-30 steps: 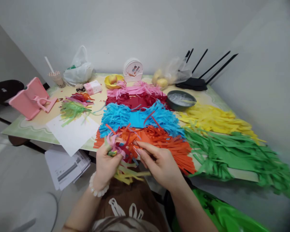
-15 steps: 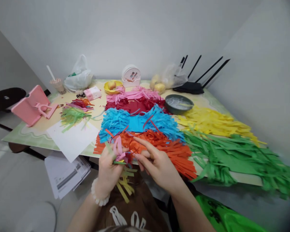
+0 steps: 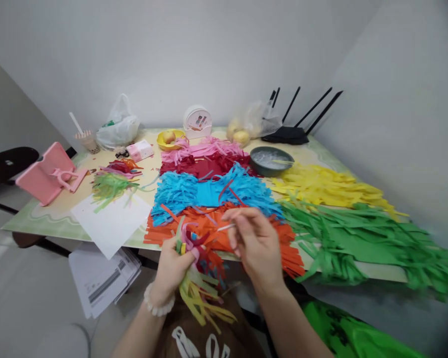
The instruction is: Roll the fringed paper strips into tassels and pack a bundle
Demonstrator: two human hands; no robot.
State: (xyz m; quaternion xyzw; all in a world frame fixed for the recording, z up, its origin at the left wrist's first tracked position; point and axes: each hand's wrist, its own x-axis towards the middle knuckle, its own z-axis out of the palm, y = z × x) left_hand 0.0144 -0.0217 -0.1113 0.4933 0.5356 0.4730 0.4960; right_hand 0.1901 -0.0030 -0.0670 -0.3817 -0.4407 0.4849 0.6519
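My left hand (image 3: 171, 271) is closed round a bunch of mixed paper strips (image 3: 194, 268), pink, red, green and yellow, whose yellow ends hang down over my lap. My right hand (image 3: 254, 243) hovers just right of the bunch, over the orange fringed paper (image 3: 283, 248), with thumb and fingers pinched on a thin pale strip (image 3: 226, 227) that points left toward the bunch. Both hands are at the near table edge.
Fringed sheets cover the table: blue (image 3: 179, 191), dark red (image 3: 205, 166), pink (image 3: 205, 147), yellow (image 3: 328, 186), green (image 3: 358, 238). A grey bowl (image 3: 272, 160), a white sheet (image 3: 110, 221), loose strips (image 3: 110, 184), a pink stand (image 3: 47, 171), bags and a router (image 3: 287, 133) stand around them.
My right hand has lifted and closed from stretched fingers into a pinch on a thin strip. The bunch in my left hand has dropped lower, its yellow ends hanging further down.
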